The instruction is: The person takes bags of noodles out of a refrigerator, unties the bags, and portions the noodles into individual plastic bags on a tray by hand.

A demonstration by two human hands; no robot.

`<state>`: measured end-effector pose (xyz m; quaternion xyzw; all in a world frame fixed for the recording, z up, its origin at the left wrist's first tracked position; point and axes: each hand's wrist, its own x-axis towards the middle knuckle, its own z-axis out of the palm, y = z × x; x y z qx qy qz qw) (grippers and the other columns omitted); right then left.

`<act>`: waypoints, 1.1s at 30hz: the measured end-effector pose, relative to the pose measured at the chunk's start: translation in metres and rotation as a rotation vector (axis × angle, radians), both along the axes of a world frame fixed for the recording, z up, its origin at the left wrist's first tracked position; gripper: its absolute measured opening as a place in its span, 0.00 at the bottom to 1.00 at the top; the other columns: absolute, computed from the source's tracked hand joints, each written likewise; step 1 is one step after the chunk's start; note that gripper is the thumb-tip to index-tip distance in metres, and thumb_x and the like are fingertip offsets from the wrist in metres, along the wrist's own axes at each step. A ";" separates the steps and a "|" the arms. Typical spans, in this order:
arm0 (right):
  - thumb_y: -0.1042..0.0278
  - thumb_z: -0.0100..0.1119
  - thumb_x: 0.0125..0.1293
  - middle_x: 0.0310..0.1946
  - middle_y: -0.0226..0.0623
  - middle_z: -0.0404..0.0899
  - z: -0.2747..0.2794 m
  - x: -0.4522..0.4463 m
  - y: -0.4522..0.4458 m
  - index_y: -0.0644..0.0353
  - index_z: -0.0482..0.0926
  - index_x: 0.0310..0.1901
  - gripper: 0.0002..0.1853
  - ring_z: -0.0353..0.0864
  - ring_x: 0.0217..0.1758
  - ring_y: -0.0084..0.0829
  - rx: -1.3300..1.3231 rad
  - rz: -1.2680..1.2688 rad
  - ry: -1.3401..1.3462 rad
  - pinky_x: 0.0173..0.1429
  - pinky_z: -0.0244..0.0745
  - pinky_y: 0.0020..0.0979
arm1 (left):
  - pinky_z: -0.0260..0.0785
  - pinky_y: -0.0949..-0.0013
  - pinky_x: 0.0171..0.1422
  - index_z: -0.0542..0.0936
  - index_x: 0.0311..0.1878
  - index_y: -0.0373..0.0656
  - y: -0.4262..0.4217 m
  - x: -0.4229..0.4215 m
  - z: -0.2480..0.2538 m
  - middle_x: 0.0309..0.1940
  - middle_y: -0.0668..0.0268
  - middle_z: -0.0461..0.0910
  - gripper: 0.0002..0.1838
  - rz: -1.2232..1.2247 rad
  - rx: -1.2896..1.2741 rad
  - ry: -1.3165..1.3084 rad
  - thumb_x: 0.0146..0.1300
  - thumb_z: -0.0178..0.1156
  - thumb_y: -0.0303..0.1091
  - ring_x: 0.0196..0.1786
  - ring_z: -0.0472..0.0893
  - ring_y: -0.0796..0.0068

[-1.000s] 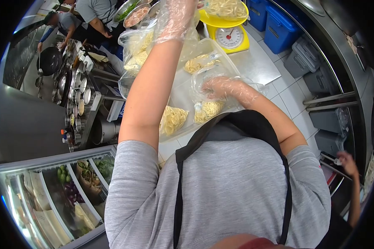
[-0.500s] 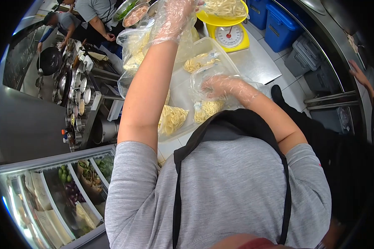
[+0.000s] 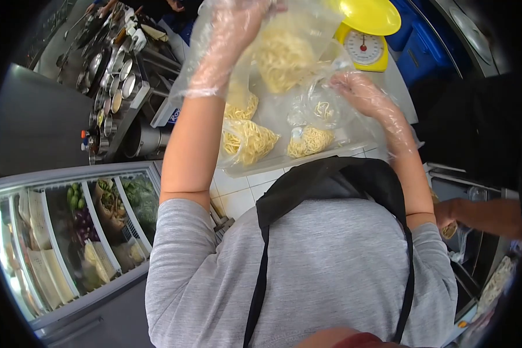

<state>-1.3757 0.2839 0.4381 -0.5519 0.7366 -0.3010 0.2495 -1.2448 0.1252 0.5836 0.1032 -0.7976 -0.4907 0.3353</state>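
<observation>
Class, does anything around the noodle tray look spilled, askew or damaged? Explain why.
Nothing clearly stands out: the bagged noodles nearest the wearer lie inside the tray, and the yellow scale stands beyond it. The blurred noodles beside the left hand can't be judged.

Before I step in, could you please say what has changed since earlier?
The left hand has moved left, away from the scale; the right hand, forward and right. The visible pan no longer holds noodles; blurred noodles now show beside the left hand, though its grip is unclear. The nearest noodle bags stay in the tray.
</observation>
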 end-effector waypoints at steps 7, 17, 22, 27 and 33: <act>0.70 0.54 0.55 0.40 0.47 0.77 -0.044 0.029 -0.014 0.60 0.76 0.44 0.13 0.76 0.46 0.44 -0.009 0.243 0.327 0.51 0.70 0.39 | 0.70 0.74 0.41 0.75 0.43 0.34 -0.034 0.062 -0.099 0.35 0.62 0.80 0.13 0.102 0.157 -0.277 0.60 0.58 0.34 0.38 0.80 0.75; 0.74 0.52 0.51 0.38 0.49 0.77 -0.070 0.020 -0.020 0.61 0.77 0.36 0.10 0.75 0.44 0.48 0.367 0.238 0.324 0.48 0.69 0.39 | 0.68 0.77 0.33 0.78 0.32 0.36 -0.037 0.095 -0.125 0.25 0.65 0.78 0.09 0.427 0.237 -0.303 0.56 0.62 0.33 0.30 0.77 0.80; 0.78 0.51 0.49 0.25 0.47 0.72 0.005 0.014 -0.011 0.63 0.71 0.28 0.04 0.73 0.32 0.41 0.035 0.278 0.308 0.38 0.68 0.37 | 0.69 0.78 0.36 0.78 0.37 0.35 -0.036 0.101 -0.114 0.30 0.64 0.79 0.08 0.446 0.110 -0.273 0.54 0.60 0.28 0.31 0.76 0.81; 0.78 0.55 0.50 0.27 0.40 0.71 0.094 0.018 -0.019 0.63 0.71 0.31 0.05 0.70 0.32 0.32 -0.070 0.194 0.239 0.39 0.68 0.30 | 0.70 0.74 0.44 0.74 0.52 0.39 -0.024 0.110 -0.100 0.51 0.65 0.75 0.23 0.192 0.316 -0.156 0.48 0.55 0.25 0.41 0.75 0.78; 0.74 0.59 0.52 0.36 0.35 0.74 0.094 0.045 -0.078 0.62 0.74 0.39 0.11 0.72 0.37 0.30 -0.471 0.336 0.255 0.45 0.69 0.31 | 0.70 0.73 0.43 0.73 0.55 0.42 -0.016 0.109 -0.086 0.52 0.65 0.74 0.26 0.121 0.370 -0.229 0.48 0.53 0.26 0.43 0.75 0.77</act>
